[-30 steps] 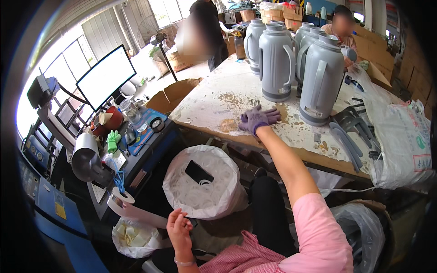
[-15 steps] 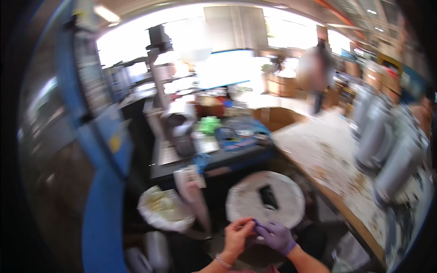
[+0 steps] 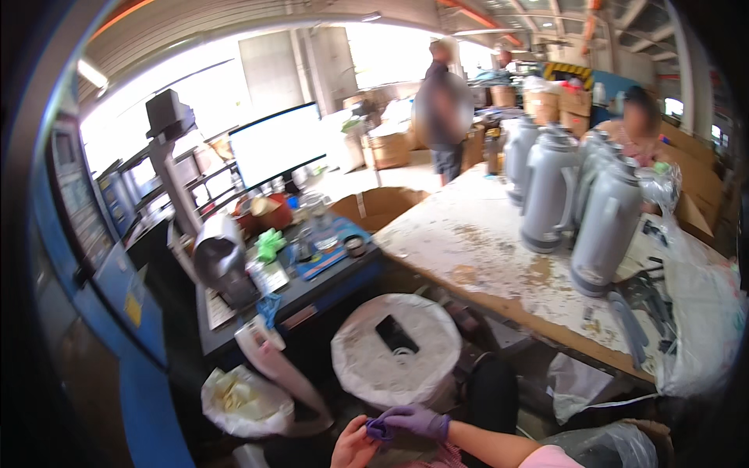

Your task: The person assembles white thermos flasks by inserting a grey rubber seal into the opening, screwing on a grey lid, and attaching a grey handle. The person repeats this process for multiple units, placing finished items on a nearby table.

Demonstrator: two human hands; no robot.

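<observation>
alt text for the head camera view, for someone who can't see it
At the bottom edge, the person's bare left hand and purple-gloved right hand meet over a small purple piece. Above them sits a white-covered bucket with a dark phone on top, and grey flasks stand on a stained worktable.

The bare left hand (image 3: 353,446) is curling inward, its fingertips meeting the purple-gloved right hand (image 3: 417,423), which is reaching across from a bare forearm.
</observation>
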